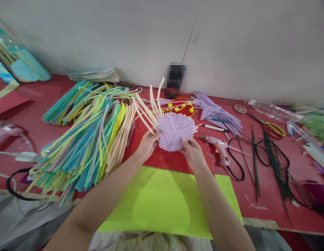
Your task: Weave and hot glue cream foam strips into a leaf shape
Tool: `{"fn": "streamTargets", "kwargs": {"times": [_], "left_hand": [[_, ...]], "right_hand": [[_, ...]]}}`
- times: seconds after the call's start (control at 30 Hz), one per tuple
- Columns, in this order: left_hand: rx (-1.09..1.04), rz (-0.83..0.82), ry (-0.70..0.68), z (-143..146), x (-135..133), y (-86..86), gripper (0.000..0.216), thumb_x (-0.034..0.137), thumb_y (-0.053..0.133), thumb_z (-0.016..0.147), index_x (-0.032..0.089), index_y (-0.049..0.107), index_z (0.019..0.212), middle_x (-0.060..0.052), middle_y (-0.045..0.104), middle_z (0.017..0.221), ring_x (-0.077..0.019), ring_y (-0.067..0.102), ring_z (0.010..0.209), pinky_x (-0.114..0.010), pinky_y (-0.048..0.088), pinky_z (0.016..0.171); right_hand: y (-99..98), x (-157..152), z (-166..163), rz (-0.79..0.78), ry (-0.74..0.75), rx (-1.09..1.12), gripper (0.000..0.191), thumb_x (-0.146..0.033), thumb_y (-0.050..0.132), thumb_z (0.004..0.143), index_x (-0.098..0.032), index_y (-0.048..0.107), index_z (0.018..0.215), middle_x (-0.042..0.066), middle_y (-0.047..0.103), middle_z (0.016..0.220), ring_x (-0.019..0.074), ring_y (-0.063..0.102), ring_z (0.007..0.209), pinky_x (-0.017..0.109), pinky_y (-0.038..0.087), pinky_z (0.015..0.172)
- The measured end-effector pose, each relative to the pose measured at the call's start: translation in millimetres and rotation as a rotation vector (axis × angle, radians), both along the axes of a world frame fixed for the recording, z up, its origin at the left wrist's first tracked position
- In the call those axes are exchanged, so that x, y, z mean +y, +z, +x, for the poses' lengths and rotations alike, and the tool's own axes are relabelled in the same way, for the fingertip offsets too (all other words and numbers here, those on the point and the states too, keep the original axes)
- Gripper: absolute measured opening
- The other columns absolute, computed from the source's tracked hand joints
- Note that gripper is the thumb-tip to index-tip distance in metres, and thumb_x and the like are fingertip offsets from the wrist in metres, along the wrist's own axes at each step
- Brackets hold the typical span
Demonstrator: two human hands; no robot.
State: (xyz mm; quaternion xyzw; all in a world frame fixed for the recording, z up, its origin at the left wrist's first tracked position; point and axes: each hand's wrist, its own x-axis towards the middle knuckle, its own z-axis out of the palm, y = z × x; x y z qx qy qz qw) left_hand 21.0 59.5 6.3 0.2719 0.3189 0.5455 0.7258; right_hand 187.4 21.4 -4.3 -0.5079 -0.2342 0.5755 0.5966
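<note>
A lilac leaf-shaped piece (pixel 175 131), made of pipe cleaners laid side by side along a middle seam, is held up between both hands. My left hand (pixel 149 143) pinches its left edge, thumb on the front. At its lower right edge, my right hand (pixel 191 150) grips it with the thumb on the front face. Long cream pipe cleaners (pixel 147 111) fan out from the piece towards the upper left, and short cream ends stick out on its right. Fingers behind the piece are hidden.
A big heap of coloured pipe cleaners (pixel 80 146) lies left. Lilac pipe cleaners (pixel 219 113), a white pen (pixel 215 128), a pink glue gun (pixel 221 148), yellow-handled scissors (pixel 274 129) and dark green stems (pixel 277 164) lie right. A yellow-green sheet (pixel 156 202) covers the table's front edge.
</note>
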Motion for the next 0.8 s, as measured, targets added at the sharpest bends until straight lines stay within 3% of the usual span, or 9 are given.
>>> {"fn": "streamTargets", "kwargs": {"times": [0.23,0.5,0.67,0.8], "left_hand": [[0.056,-0.043,-0.038,0,-3,-0.6,0.024,0.020,0.083,0.056,0.017,0.067,0.074,0.002,0.067,0.068,-0.0095,0.059,0.061,-0.023,0.045,0.060],[0.116,-0.012,-0.136,0,-5,-0.7,0.029,0.027,0.085,0.054,0.017,0.070,0.077,0.001,0.066,0.067,-0.0094,0.056,0.058,-0.024,0.043,0.059],[0.131,-0.026,-0.090,1,-4,-3.2,0.032,0.023,0.086,0.053,0.017,0.070,0.079,0.000,0.068,0.071,-0.0118,0.060,0.065,-0.025,0.045,0.064],[0.132,-0.060,-0.031,2,-2,-8.2,0.029,0.030,0.085,0.056,0.016,0.069,0.077,-0.001,0.068,0.070,-0.0142,0.062,0.069,-0.028,0.047,0.070]], "right_hand": [[7.2,6,15,0.110,-0.099,-0.034,0.030,-0.036,0.081,0.063,-0.024,0.069,0.088,-0.002,0.072,0.093,0.0128,0.064,0.078,0.025,0.051,0.068],[10.4,6,31,0.106,-0.107,-0.045,0.030,-0.035,0.083,0.058,-0.025,0.066,0.081,-0.008,0.065,0.067,0.0073,0.054,0.052,0.021,0.043,0.050],[11.3,5,29,0.121,-0.092,-0.102,0.030,-0.037,0.082,0.060,-0.025,0.065,0.082,-0.007,0.065,0.067,0.0086,0.053,0.053,0.024,0.043,0.053],[12.1,4,29,0.123,-0.065,-0.148,0.030,-0.037,0.082,0.059,-0.025,0.064,0.081,-0.009,0.062,0.062,0.0076,0.051,0.051,0.022,0.040,0.051]]}}
